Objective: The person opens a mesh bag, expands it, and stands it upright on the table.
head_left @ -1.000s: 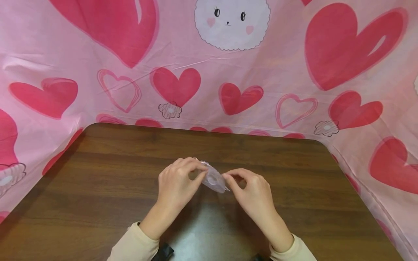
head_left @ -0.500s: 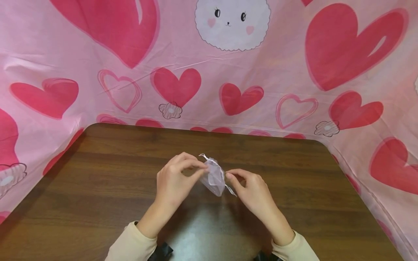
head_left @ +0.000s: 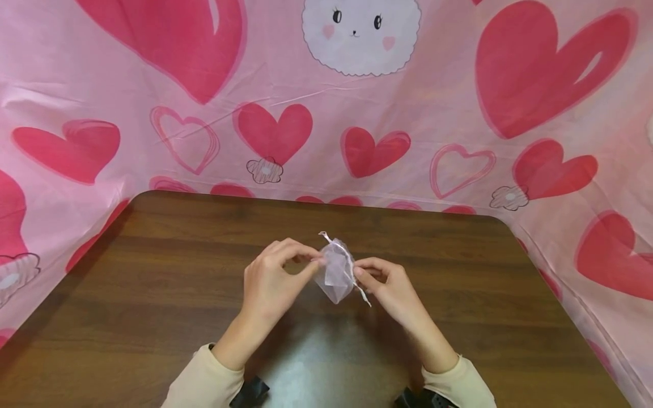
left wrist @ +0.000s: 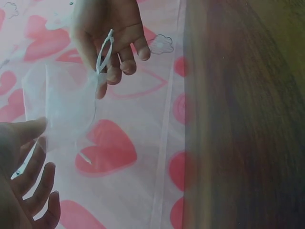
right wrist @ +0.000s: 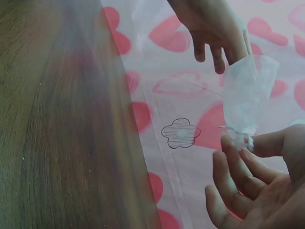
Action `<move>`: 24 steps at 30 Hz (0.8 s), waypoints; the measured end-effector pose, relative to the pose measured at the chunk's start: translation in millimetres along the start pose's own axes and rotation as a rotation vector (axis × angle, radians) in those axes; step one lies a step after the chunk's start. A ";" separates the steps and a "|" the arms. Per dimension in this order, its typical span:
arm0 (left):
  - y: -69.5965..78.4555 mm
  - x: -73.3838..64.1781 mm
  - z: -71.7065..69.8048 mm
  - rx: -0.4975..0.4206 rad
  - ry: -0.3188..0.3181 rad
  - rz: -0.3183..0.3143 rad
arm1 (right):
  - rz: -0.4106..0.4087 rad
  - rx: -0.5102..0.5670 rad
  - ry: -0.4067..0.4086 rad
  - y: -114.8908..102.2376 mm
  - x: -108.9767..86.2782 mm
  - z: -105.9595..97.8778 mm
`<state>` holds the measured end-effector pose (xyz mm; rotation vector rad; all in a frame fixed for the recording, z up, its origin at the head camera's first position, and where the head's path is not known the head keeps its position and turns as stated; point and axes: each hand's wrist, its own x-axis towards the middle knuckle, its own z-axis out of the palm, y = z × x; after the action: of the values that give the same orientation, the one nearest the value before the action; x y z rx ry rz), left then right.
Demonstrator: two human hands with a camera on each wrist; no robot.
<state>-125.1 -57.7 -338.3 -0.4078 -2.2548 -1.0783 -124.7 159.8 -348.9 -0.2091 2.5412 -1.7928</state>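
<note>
A small sheer white drawstring pouch [head_left: 336, 273] is held up between both hands above the table, its neck toward the right. My left hand [head_left: 278, 277] pinches the pouch's left edge between thumb and forefinger. At the neck, my right hand [head_left: 395, 286] pinches the gathered cloth. One white cord loop [head_left: 324, 235] sticks out at the top, and another cord end [head_left: 365, 297] hangs below the right fingertips. In the right wrist view the pouch [right wrist: 245, 90] looks see-through, with the cord bunched at the right thumb. A paler patch shows in the pouch; whether anything is inside I cannot tell.
The dark wooden table [head_left: 178, 272] spreads under both hands. A pink cloth [head_left: 326, 85] printed with red hearts hangs behind it and along both sides. Black wrist straps [head_left: 250, 391] show below the sleeves.
The pouch has turned from lying nearly edge-on to facing the head camera, and its cord loop has come into view at the top. Both hands have shifted only slightly.
</note>
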 end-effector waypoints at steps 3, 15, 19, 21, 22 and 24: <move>1.3 0.0 -0.2 0.004 -0.010 -0.005 | 0.015 0.049 0.038 0.4 0.5 -0.3; -8.9 -4.4 -2.5 0.035 -0.132 0.031 | -0.065 0.003 0.157 0.5 0.6 -11.1; -16.2 -2.9 -4.2 0.046 -0.200 0.021 | -0.140 -0.040 0.169 -0.5 1.6 -15.8; -19.3 -1.8 -4.6 0.048 -0.232 0.017 | -0.177 -0.068 0.178 -1.2 2.4 -17.0; -21.0 -1.3 -4.6 0.048 -0.244 0.015 | -0.198 -0.083 0.181 -1.6 2.4 -17.1; -23.8 -0.1 -4.7 0.050 -0.261 0.010 | -0.239 -0.130 0.190 -1.3 2.6 -16.7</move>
<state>-135.2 -76.2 -350.3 -0.5668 -2.4985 -1.0105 -128.7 174.6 -341.9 -0.3776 2.8798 -1.8021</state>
